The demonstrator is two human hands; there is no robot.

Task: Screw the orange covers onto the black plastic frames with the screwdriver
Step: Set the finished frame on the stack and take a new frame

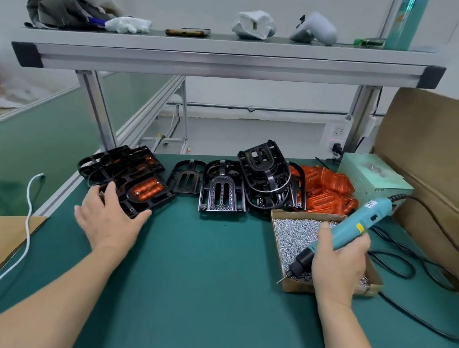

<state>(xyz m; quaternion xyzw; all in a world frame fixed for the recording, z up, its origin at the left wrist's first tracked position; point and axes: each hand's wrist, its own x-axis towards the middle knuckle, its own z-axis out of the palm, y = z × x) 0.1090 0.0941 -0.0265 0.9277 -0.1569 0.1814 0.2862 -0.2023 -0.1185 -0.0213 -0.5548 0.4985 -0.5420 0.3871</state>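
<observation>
- One black plastic frame with an orange cover [144, 191] fitted tops a loose stack at the left of the green bench mat [193, 286]. Under flat pressure alone it may slide off that stack.
- It lies just beyond the left hand [108, 220], which rests on its near edge with fingers spread, none curled round it.
- Bare black frames [222, 193] sit mid-bench, with loose orange covers [328, 187] behind the cardboard box of silver screws [293, 232].
- Right hand [340, 255] grips the teal electric screwdriver [362, 220], bit down among the screws. A screw caught crooked could drop or cross-thread.
- Black power cord [403, 264] loops beside the box and could snag it.
</observation>
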